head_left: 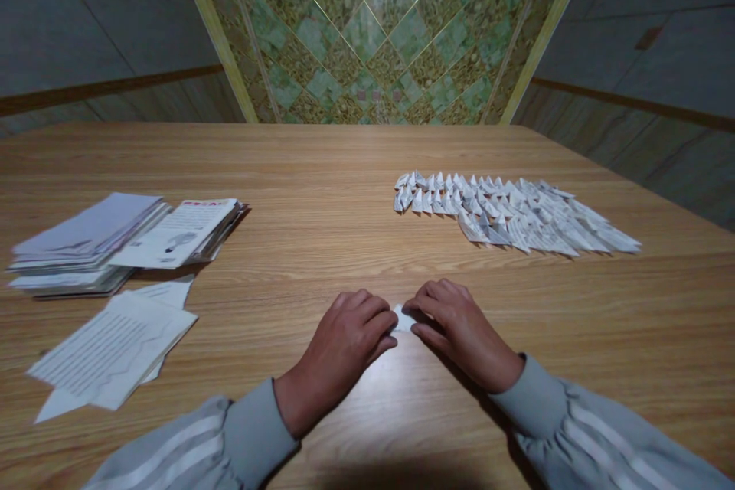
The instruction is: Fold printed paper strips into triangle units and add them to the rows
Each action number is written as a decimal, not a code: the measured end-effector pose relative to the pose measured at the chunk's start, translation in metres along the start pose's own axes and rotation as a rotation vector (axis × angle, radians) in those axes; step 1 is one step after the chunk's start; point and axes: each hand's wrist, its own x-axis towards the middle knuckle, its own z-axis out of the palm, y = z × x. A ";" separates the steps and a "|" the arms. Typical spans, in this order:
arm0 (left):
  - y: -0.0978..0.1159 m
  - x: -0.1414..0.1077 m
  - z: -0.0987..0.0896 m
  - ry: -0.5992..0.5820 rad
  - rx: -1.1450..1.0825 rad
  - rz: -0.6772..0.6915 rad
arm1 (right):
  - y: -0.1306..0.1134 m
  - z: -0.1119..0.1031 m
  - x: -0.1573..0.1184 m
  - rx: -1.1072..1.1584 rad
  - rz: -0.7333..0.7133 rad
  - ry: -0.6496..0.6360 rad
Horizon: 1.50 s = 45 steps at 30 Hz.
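A small folded piece of white paper (pixel 404 319) lies on the table between my two hands, mostly covered by my fingers. My left hand (pixel 359 329) grips its left side, thumb and fingers drawn together. On the right side my right hand (pixel 453 325) holds it the same way, fingers bent over the paper. Both hands rest low, close to the wood. Beyond them to the right stand rows of small folded paper boats (pixel 494 210), with printed text on many of them.
At the left lie a stack of papers (pixel 86 233), a printed booklet pile (pixel 184 233) leaning against it, and several loose lined sheets (pixel 115 344) in front. The wooden table (pixel 310 230) reaches back to a green tiled wall (pixel 367 38).
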 end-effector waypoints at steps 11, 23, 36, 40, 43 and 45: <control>-0.001 -0.003 0.005 0.098 -0.044 0.035 | -0.013 -0.001 0.001 -0.067 -0.114 0.014; 0.004 -0.005 0.001 0.177 -0.232 -0.012 | -0.014 0.006 0.000 -0.030 -0.242 0.218; 0.008 -0.005 -0.006 0.186 -0.354 -0.047 | -0.020 -0.002 -0.001 0.102 -0.223 0.287; 0.007 -0.004 -0.013 0.195 -0.519 -0.222 | -0.018 -0.003 0.000 0.163 -0.210 0.311; 0.008 -0.002 -0.017 0.172 -0.629 -0.290 | -0.018 -0.003 0.000 0.192 -0.223 0.315; 0.007 -0.001 -0.017 0.146 -0.730 -0.340 | -0.018 -0.003 0.000 0.197 -0.233 0.317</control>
